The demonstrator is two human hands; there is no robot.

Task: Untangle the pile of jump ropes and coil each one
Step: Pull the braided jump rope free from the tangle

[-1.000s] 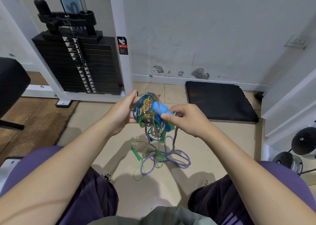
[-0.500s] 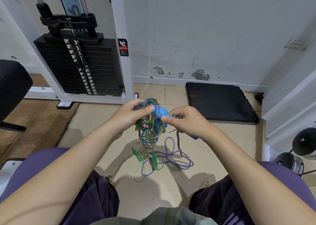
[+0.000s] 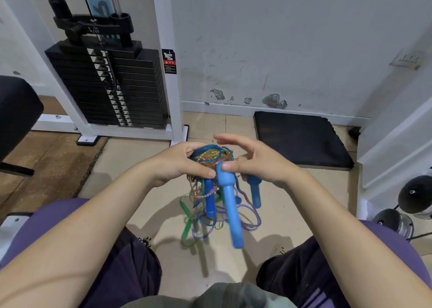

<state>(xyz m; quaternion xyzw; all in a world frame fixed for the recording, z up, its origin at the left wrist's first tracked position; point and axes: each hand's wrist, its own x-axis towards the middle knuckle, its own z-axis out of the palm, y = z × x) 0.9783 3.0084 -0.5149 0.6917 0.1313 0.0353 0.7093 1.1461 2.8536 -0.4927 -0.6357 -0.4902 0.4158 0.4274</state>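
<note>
Both hands at rope tangle (image 3: 210, 158): left hand (image 3: 184, 162) grips it, right hand (image 3: 252, 160) pinches blue handle (image 3: 230, 205)

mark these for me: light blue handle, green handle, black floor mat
light blue handle (image 3: 230, 205), head view, middle of its shaft.
green handle (image 3: 187, 227), head view, flat lower part near the floor.
black floor mat (image 3: 301, 139), head view, centre of its top surface.

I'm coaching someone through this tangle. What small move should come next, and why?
Probably draw the light blue handle down and out of the tangle. It already hangs free below the bundle, with the right hand touching its top while the left hand grips the knotted ropes, so its cord looks easiest to trace first.
</note>
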